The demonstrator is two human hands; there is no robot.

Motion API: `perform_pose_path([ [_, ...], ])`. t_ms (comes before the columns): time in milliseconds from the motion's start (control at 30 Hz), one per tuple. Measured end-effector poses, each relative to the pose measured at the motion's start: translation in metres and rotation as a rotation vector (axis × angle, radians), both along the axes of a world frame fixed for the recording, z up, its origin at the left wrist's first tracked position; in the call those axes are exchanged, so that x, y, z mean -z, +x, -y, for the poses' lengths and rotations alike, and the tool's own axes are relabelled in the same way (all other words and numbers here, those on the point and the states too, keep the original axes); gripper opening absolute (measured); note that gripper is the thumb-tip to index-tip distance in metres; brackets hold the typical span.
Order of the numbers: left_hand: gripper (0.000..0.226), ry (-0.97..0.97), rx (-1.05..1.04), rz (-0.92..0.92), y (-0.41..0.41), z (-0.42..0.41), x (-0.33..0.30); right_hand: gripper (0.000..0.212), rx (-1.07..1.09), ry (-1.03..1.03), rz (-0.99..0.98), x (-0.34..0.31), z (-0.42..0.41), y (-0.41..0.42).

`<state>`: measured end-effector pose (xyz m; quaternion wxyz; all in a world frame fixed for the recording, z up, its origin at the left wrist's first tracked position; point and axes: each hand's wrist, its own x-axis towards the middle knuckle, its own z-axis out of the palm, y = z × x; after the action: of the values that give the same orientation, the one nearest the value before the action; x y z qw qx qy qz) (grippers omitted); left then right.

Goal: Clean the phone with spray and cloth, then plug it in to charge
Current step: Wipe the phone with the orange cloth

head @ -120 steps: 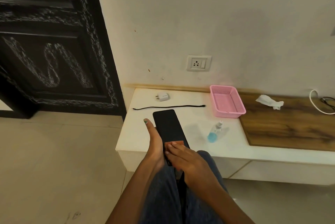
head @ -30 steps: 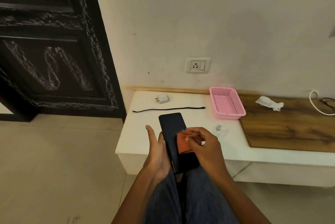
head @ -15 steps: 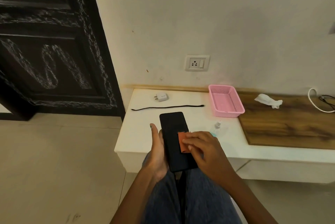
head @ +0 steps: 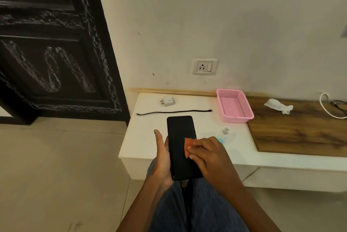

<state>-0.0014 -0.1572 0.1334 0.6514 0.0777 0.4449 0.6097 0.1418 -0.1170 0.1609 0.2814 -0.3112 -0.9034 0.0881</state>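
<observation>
Below the right hand (head: 210,158), most of the cloth (head: 187,147) is hidden; only an orange corner shows past the fingertips. Spray bottle (head: 224,135) lies on the ledge (head: 142,138) at 1 o'clock from the hands, its lower half screened by the right hand. Fingers of the left hand (head: 162,158) pass behind the phone (head: 182,147) and cannot be seen. At 3 o'clock a white cable (head: 324,108) is cut off by the frame edge.

Left hand cradles the phone from beneath along its left edge, thumb extended upward, screen facing up over the knees. Right hand lies flat, fingertips pressing the cloth onto the right side of the screen. At 12 o'clock lie a black cord (head: 173,112) and adapter (head: 167,101); the socket (head: 205,66) sits on the wall above.
</observation>
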Motion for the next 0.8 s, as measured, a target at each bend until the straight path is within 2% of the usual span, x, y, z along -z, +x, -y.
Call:
perform_pose_path([
  [67, 0.08, -0.008, 0.0, 0.009, 0.001, 0.0, 0.001, 0.016, 0.012, 0.066, 0.017, -0.001, 0.0, -0.002],
  [133, 0.079, 0.003, -0.003, 0.041, 0.003, 0.001, 0.0, 0.012, 0.052, 0.003, -0.041, -0.005, 0.0, -0.003],
  [200, 0.078, 0.028, -0.008, 0.096, 0.004, 0.002, -0.001, 0.008, 0.119, -0.228, -0.279, -0.012, 0.002, -0.003],
  [367, 0.083, 0.092, 0.039, 0.226, 0.003, 0.001, -0.002, 0.012, 0.274, -1.026, -0.907, -0.025, -0.005, -0.003],
  [467, 0.088, 0.121, 0.089, 0.285, 0.004, -0.001, 0.0, 0.011, 0.253, -1.249, -1.108, -0.029, -0.01, -0.003],
  [567, 0.085, 0.161, 0.108, 0.315, 0.005, 0.0, 0.0, 0.009, 0.28, -1.167, -1.098, -0.029, -0.015, -0.01],
  [667, 0.09, 0.161, 0.12, 0.306, 0.007, 0.001, 0.0, 0.006, 0.388, -0.9, -0.913, -0.028, -0.022, -0.019],
  [800, 0.087, 0.15, 0.135, 0.183, 0.01, 0.001, -0.005, 0.004, 0.432, -0.565, -0.726, -0.028, -0.029, -0.032],
])
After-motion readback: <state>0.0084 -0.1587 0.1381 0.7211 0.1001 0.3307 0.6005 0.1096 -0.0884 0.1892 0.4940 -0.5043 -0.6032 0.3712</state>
